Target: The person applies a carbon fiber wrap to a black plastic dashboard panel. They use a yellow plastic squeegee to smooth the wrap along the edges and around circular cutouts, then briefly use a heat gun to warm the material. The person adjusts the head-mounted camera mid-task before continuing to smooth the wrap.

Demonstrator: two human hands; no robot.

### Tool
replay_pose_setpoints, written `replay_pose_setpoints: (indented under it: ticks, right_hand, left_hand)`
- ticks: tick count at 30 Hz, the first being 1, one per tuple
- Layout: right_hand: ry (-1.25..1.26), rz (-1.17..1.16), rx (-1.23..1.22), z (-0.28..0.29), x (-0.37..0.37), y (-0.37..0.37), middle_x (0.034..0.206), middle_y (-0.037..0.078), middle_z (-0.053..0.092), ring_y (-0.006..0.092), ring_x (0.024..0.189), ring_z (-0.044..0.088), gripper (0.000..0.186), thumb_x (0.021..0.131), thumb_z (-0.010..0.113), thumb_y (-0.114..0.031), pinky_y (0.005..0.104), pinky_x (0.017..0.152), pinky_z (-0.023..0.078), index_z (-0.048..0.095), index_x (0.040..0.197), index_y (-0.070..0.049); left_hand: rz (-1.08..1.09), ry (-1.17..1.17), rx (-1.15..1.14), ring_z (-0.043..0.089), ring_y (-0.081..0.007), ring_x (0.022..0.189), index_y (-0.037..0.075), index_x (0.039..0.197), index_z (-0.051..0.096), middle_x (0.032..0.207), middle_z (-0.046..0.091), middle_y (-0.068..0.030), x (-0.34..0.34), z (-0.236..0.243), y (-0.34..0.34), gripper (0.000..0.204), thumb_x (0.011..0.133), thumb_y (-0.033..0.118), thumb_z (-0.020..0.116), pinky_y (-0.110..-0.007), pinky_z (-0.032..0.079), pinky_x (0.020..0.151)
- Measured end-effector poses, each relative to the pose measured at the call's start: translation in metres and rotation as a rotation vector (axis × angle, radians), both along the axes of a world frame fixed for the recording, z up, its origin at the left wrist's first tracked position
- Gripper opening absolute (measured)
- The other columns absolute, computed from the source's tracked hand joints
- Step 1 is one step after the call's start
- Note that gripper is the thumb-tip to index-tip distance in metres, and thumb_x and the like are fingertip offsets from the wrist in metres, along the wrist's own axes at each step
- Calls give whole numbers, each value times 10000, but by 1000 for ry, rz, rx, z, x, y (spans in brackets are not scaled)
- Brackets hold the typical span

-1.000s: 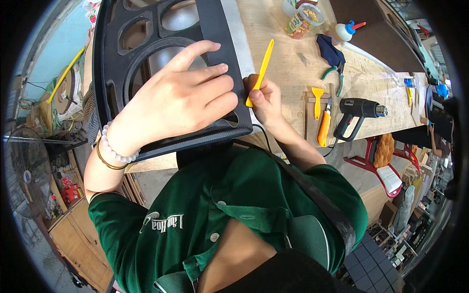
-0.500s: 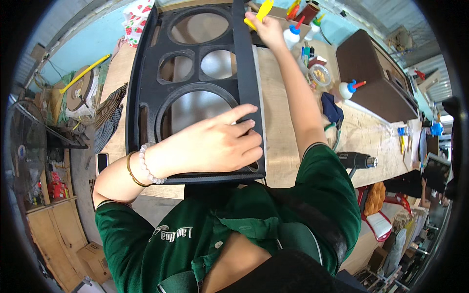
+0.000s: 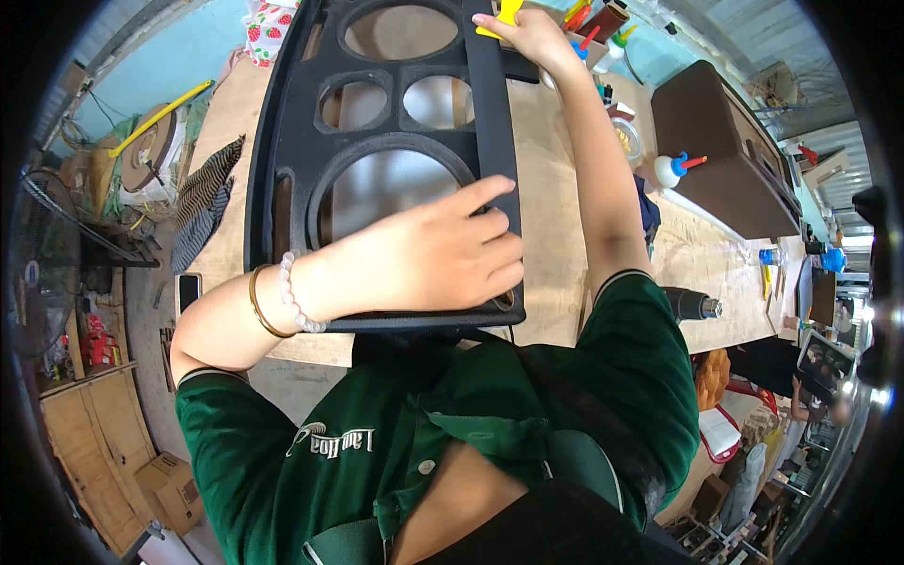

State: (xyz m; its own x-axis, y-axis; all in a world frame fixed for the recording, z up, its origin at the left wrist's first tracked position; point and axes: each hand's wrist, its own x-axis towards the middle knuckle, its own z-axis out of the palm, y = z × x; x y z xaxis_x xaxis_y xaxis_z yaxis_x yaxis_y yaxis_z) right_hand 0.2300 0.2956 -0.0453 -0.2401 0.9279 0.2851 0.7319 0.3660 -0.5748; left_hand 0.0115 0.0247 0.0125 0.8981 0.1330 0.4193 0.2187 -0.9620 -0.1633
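Observation:
A black speaker cabinet [image 3: 294,179] with large and small round openings lies on the bench in front of me. Along its right side runs a flat black strip [image 3: 492,122]. My right hand [image 3: 539,42] grips a yellow plastic scraper [image 3: 509,13] at the far end, its blade against the strip. Beside that hand a dark flap [image 3: 520,66] sticks out to the right. My left hand [image 3: 443,247] lies across the near large opening. Its index finger stretches onto the strip, and the other fingers spread, slightly bent, over the right edge; nothing shows in them.
A brown box-shaped cabinet [image 3: 720,155] stands on the wooden bench [image 3: 546,207] at the right, near a white squeeze bottle [image 3: 670,171]. A heat gun [image 3: 692,303] lies by my right elbow. Striped cloth [image 3: 209,202] and a phone [image 3: 189,290] are at the left.
The whole view has shifted slightly, with the cabinet higher in the picture. My right hand and the scraper have come slightly nearer along the strip. My left hand keeps its place on the cabinet.

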Motion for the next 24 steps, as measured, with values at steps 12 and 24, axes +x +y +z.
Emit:
replay_pose_setpoints:
  ticks: [12,24]
  right_hand:
    - [34,-81,-153,10,3,-218,603,21,570,79,569,495,532,855,724,-515,287,521,384,727,851,16]
    - [189,-203,-254,11,3,-320,618,138,630,265,583,646,642,763,752,-615,371,565,476,694,782,24]
  left_hand:
    - [-16,6,-6,587,-187,858,67,803,560,916,614,-37,-4,-1,-4,127,703,89,634,-466,422,1061]
    - [95,-131,-186,626,-251,845,38,941,593,951,633,-82,-14,-4,4,161,804,70,672,-379,465,820]
